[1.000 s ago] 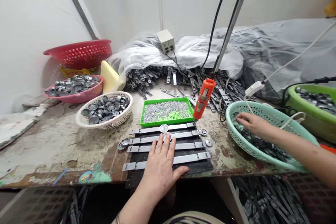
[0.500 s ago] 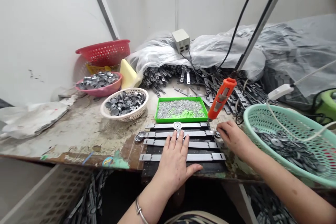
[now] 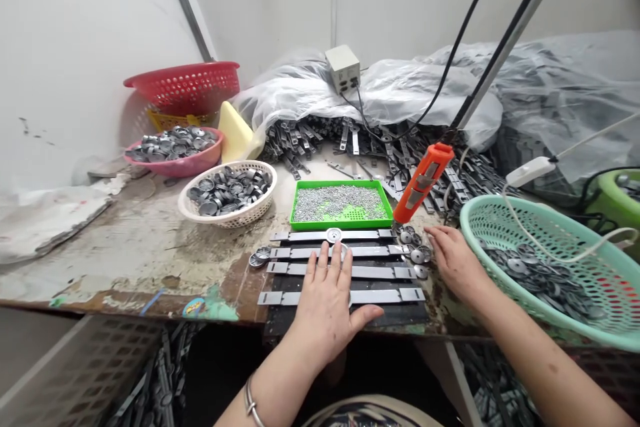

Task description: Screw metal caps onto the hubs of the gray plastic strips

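Note:
Several grey plastic watch-like straps (image 3: 300, 235) lie crosswise in rows on a black board (image 3: 395, 315). My left hand (image 3: 327, 293) rests flat over the middle of the lower rows, fingers stretched out and thumb apart, hiding the strap centres beneath. A round dial shape (image 3: 334, 235) shows at the centre of the top strap. Beside the right strap ends sit several small round grey caps (image 3: 419, 254). Just right of these caps is my right hand (image 3: 457, 263), fingers extended with nothing visible in them. Two round cases (image 3: 260, 256) lie by the left strap ends.
An orange electric screwdriver (image 3: 423, 183) hangs over the right corner of a green tray (image 3: 341, 224) of small screws. Baskets with round parts stand around: white (image 3: 227, 220), pink (image 3: 175, 165), mint green (image 3: 550, 327). Plastic sheeting (image 3: 400, 90) covers heaped straps behind.
My right hand has moved right, away from the strap ends, and its fingers have straightened, uncovering round caps there. My left hand stays flat on the straps. The view has shifted slightly.

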`<state>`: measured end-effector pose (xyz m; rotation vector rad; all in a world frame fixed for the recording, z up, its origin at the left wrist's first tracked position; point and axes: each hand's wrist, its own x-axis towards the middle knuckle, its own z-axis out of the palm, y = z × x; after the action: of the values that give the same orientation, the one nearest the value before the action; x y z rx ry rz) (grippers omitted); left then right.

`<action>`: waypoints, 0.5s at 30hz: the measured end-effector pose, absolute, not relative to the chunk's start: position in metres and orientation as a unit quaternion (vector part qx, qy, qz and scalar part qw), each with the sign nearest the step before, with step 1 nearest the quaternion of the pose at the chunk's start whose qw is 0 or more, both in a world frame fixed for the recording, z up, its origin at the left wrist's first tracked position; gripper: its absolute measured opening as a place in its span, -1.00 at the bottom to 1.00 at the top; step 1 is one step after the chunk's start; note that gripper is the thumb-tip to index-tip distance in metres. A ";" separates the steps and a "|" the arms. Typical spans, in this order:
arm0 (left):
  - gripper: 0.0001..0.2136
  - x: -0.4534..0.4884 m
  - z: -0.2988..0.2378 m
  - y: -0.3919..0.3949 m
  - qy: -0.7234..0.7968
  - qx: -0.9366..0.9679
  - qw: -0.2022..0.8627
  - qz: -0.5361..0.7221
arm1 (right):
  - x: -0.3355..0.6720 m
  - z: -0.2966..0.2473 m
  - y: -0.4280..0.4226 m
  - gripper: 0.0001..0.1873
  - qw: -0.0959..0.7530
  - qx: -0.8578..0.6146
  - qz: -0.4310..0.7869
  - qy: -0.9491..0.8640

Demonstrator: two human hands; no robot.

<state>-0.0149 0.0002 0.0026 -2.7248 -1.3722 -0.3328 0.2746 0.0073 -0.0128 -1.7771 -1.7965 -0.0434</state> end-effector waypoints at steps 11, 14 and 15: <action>-0.11 -0.026 0.006 0.024 -0.508 -0.856 0.042 -0.080 | 0.264 -0.023 -0.002 -0.79 0.268 -0.667 0.026 -0.695; -0.11 -0.026 0.004 0.023 -0.509 -0.858 0.023 -0.067 | 0.263 -0.023 0.001 -0.85 0.282 -0.666 0.031 -0.690; -0.11 -0.026 0.004 0.022 -0.509 -0.858 0.018 -0.068 | 0.263 -0.022 0.001 -0.85 0.291 -0.666 0.031 -0.686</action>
<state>-0.0260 0.0221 0.0035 -2.6648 -1.5791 -0.2106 0.2629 0.0009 -0.0217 -1.7751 -1.8301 0.0828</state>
